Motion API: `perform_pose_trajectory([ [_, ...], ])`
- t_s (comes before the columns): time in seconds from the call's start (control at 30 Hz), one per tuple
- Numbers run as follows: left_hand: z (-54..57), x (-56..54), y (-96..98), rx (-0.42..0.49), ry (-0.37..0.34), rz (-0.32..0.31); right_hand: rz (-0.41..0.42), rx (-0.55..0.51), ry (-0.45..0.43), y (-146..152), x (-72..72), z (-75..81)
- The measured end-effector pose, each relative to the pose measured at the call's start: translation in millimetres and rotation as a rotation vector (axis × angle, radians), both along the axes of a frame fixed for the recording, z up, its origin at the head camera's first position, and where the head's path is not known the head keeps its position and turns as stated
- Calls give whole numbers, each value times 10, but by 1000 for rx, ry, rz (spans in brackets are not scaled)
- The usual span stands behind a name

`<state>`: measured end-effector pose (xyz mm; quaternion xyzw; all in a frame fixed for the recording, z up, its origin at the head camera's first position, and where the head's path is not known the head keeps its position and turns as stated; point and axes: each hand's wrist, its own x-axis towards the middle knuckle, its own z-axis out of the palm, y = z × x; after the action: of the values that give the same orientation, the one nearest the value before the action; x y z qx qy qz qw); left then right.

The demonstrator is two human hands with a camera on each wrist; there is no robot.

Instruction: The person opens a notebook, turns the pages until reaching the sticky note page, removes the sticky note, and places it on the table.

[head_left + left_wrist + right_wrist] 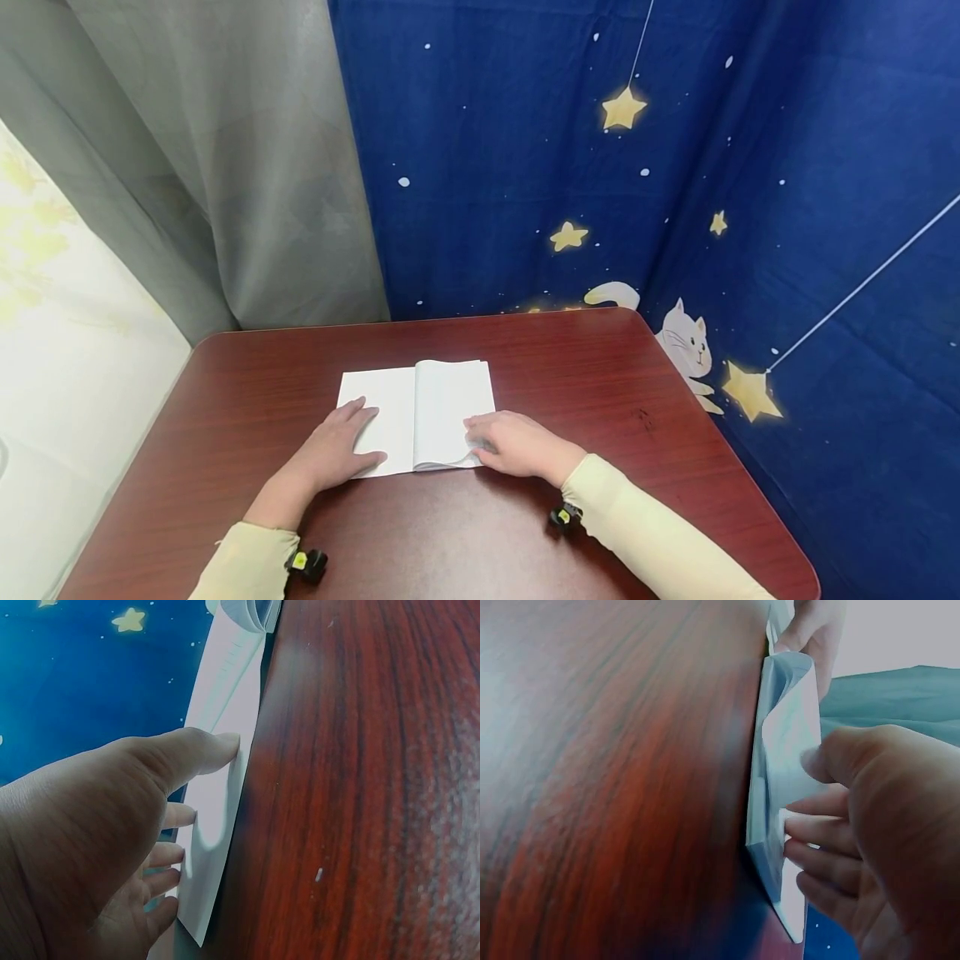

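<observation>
An open notebook [450, 408] with blank white pages lies on the table. Its right stack of pages bulges up near the spine and along the near edge. On the left page rests my left hand [337, 446], thumb and fingers spread; in the left wrist view its thumb [221, 750] lies across the page. At the right page's outer edge is my right hand [517, 446], its fingers [825, 832] slightly bent and touching the page edge. The right wrist view shows the thumb apart from these fingers, beside the curved page [791, 735].
The red-brown wooden table [570, 375] has rounded corners. Behind it hang a grey curtain [285, 167] and a blue star-patterned curtain [495, 150]. A small black device [307, 565] sits at the left cuff, another black device [564, 517] at the right cuff.
</observation>
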<state>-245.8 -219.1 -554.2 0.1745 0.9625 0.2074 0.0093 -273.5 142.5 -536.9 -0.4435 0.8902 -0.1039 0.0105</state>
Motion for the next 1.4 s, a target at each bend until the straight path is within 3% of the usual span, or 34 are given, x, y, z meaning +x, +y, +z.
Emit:
perform_pose_trajectory([
  [0.3, 19, -30, 6, -19, 11, -3, -14, -149, 135, 38, -19, -1],
  [0.6, 50, -146, 72, 19, 115, -6, -17, -257, 136, -11, -50, 135],
  [0.77, 133, -189, 236, 131, 176, -58, -24, -263, 129, -48, -68, 186],
  [1.03, 359, -119, 633, 259, 144, -200, 18, -338, 160, -121, -96, 316],
  [1.23, 479, -46, 873, 254, 178, -228, 46, -360, 173, -156, -95, 415],
  [1.4, 495, -30, 962, 229, 208, -209, 67, -362, 197, -179, -102, 463],
])
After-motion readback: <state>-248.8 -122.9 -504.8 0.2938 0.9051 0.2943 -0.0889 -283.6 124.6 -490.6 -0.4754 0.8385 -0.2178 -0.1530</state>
